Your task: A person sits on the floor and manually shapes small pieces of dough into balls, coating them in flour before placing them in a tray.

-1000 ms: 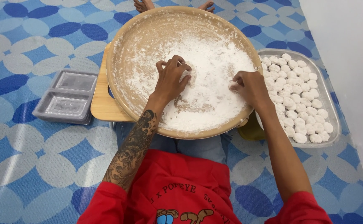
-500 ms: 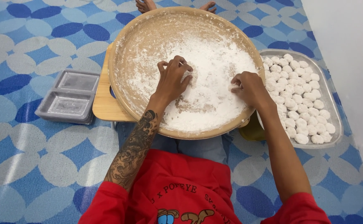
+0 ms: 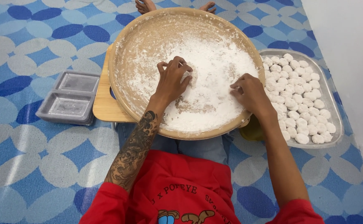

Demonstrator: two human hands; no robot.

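Pressing into white flour (image 3: 214, 83) in the round wooden tray (image 3: 125, 83), the left hand (image 3: 172, 81) curls around a floured dough ball (image 3: 191, 76); the right hand (image 3: 250, 92) pinches narrow, contents unclear. Soft, light, probably sticky: cradle it gently from its sides.

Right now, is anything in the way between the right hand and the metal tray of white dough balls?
Only the raised rim of the round wooden bowl separates the right hand from the metal tray; nothing else visible does.
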